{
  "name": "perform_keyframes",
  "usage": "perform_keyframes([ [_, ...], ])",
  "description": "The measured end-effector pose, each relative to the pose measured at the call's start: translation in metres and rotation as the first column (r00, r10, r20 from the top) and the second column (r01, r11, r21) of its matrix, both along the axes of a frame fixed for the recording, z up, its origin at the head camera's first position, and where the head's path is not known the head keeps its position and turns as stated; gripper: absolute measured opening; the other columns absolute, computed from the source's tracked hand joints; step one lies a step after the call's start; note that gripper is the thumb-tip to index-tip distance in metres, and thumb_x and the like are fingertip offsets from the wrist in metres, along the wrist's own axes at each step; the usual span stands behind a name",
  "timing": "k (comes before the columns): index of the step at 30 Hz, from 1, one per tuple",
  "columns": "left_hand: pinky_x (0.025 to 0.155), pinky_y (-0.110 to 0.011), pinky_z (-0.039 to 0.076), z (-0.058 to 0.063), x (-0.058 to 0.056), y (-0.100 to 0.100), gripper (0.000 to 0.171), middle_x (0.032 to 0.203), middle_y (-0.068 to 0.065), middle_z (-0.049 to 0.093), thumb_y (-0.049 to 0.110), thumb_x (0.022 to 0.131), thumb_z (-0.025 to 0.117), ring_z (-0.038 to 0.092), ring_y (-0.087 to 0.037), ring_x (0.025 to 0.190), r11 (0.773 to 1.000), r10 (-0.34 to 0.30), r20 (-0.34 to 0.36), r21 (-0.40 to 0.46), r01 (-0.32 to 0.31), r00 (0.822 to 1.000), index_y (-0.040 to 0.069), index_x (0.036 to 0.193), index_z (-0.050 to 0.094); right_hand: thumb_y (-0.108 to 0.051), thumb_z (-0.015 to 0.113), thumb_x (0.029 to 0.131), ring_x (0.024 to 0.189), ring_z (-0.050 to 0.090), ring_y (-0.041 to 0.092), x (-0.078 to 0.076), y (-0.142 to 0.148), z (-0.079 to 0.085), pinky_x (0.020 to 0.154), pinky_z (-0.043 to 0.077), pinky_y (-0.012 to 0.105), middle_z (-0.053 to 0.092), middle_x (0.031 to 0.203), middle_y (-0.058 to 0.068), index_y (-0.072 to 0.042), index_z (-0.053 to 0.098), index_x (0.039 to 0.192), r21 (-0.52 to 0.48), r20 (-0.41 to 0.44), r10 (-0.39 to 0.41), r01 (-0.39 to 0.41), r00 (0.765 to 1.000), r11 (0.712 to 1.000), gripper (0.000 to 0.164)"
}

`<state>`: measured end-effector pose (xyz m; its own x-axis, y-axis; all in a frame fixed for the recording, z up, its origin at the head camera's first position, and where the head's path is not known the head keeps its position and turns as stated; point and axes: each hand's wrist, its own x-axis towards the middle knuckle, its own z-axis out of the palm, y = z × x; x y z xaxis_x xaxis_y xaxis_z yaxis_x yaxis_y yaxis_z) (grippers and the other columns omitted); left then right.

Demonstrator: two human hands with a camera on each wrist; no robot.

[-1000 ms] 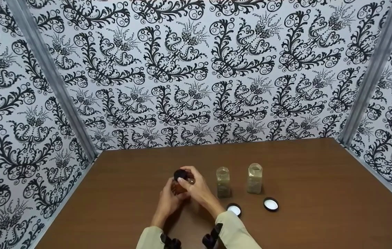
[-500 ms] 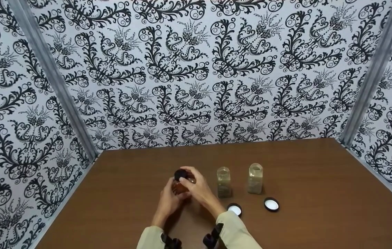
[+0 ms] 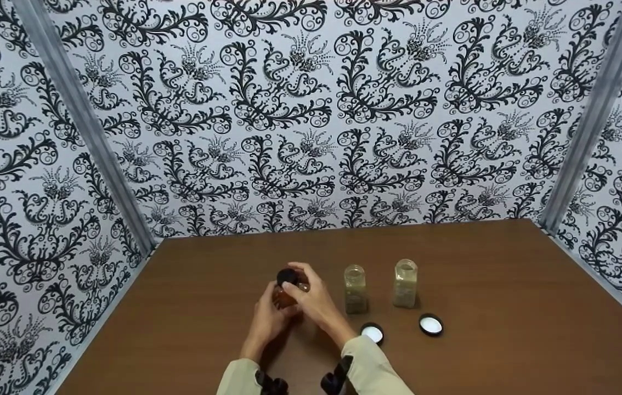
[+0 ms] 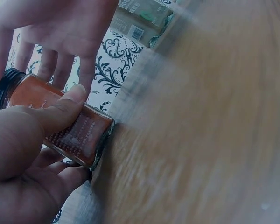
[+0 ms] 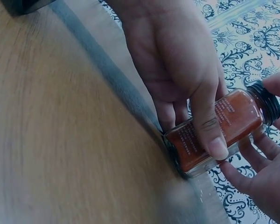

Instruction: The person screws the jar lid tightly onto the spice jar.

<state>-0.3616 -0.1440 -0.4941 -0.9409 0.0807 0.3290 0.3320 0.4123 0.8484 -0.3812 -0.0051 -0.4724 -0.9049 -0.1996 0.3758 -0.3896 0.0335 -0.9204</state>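
My left hand grips the body of a square glass spice jar filled with orange-red powder, its thumb laid across the printed side. The black screw lid is on the jar. My right hand pinches at that lid, thumb against its edge and fingers spread along the far side of the jar. In both wrist views the jar's base shows close to the wooden table. Two similar lidless jars, one nearer and one farther right, stand upright with greyish-green contents.
Two black lids lie with white insides up: one by my right sleeve, another farther right. Patterned black-and-white walls rise behind and beside the table.
My right thumb and fingers have shifted slightly around the lid. The held jar, my left hand and the things on the table stay where they were.
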Motion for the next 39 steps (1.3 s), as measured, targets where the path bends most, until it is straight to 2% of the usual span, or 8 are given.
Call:
perform_keyframes([
  [2, 0.102, -0.053, 0.051, -0.001, 0.0, 0.0, 0.055, 0.134, -0.026, 0.061, 0.013, 0.088, 0.077, 0.06, -0.042, 0.125, 1.0, -0.007, -0.001, 0.0, 0.007, 1.0, 0.003, 0.135, 0.05, -0.015, 0.065, 0.094, 0.122, 0.058, 0.03, 0.0, -0.001, -0.001, 0.105, 0.045, 0.047, 0.063, 0.132, 0.016, -0.014, 0.055, 0.136, 0.003, -0.005, -0.01, 0.01, 1.0, 1.0, 0.043],
  [10, 0.097, -0.049, 0.054, -0.003, -0.001, 0.0, 0.053, 0.128, -0.027, 0.063, 0.003, 0.088, 0.073, 0.064, -0.04, 0.119, 1.0, -0.016, -0.03, 0.019, 0.017, 0.999, 0.001, 0.135, 0.05, -0.007, 0.064, 0.094, 0.118, 0.059, 0.035, 0.004, -0.005, 0.001, 0.101, 0.046, 0.047, 0.063, 0.127, 0.02, -0.004, 0.058, 0.129, 0.036, -0.032, -0.073, 0.074, 0.997, 0.997, 0.035],
  [14, 0.096, -0.049, 0.055, -0.004, -0.001, 0.001, 0.053, 0.126, -0.027, 0.065, 0.0, 0.086, 0.074, 0.065, -0.04, 0.116, 1.0, -0.006, -0.031, 0.026, 0.007, 1.0, 0.0, 0.134, 0.051, -0.005, 0.066, 0.093, 0.116, 0.06, 0.037, 0.017, -0.004, 0.017, 0.103, 0.045, 0.051, 0.064, 0.122, 0.023, 0.0, 0.056, 0.125, -0.003, -0.024, -0.065, 0.065, 0.998, 0.998, 0.035],
  [18, 0.098, -0.051, 0.053, -0.003, -0.002, 0.001, 0.053, 0.128, -0.026, 0.065, 0.004, 0.086, 0.075, 0.064, -0.04, 0.118, 1.0, 0.023, -0.013, 0.003, -0.023, 1.0, 0.003, 0.133, 0.052, -0.006, 0.066, 0.093, 0.116, 0.06, 0.038, 0.028, -0.001, 0.029, 0.102, 0.046, 0.053, 0.063, 0.122, 0.026, 0.003, 0.055, 0.126, -0.012, -0.036, -0.043, 0.043, 0.998, 0.999, 0.035],
  [26, 0.1, -0.051, 0.052, -0.002, -0.001, 0.0, 0.054, 0.13, -0.025, 0.064, 0.011, 0.087, 0.077, 0.064, -0.04, 0.12, 1.0, 0.025, -0.007, -0.018, -0.026, 1.0, 0.004, 0.134, 0.052, -0.011, 0.063, 0.095, 0.119, 0.059, 0.034, 0.0, -0.002, -0.002, 0.1, 0.047, 0.046, 0.062, 0.129, 0.02, -0.007, 0.057, 0.133, 0.021, -0.021, -0.029, 0.03, 0.999, 0.999, 0.038],
  [33, 0.098, -0.049, 0.054, -0.002, 0.001, 0.0, 0.055, 0.13, -0.026, 0.063, 0.01, 0.087, 0.077, 0.064, -0.04, 0.118, 1.0, 0.009, -0.015, -0.011, -0.009, 1.0, 0.0, 0.135, 0.05, -0.014, 0.066, 0.094, 0.118, 0.059, 0.029, 0.003, 0.0, -0.002, 0.099, 0.047, 0.042, 0.063, 0.126, 0.017, -0.01, 0.057, 0.129, -0.033, 0.006, 0.003, -0.002, 1.0, 0.999, 0.036],
  [39, 0.099, -0.05, 0.053, -0.001, 0.0, 0.0, 0.055, 0.133, -0.027, 0.062, 0.007, 0.088, 0.075, 0.064, -0.04, 0.12, 0.999, 0.022, -0.009, -0.027, -0.022, 1.0, 0.002, 0.136, 0.05, -0.013, 0.067, 0.094, 0.12, 0.059, 0.032, 0.002, 0.0, 0.0, 0.101, 0.047, 0.045, 0.063, 0.127, 0.019, -0.009, 0.057, 0.131, -0.026, -0.005, 0.003, -0.003, 1.0, 1.0, 0.039],
])
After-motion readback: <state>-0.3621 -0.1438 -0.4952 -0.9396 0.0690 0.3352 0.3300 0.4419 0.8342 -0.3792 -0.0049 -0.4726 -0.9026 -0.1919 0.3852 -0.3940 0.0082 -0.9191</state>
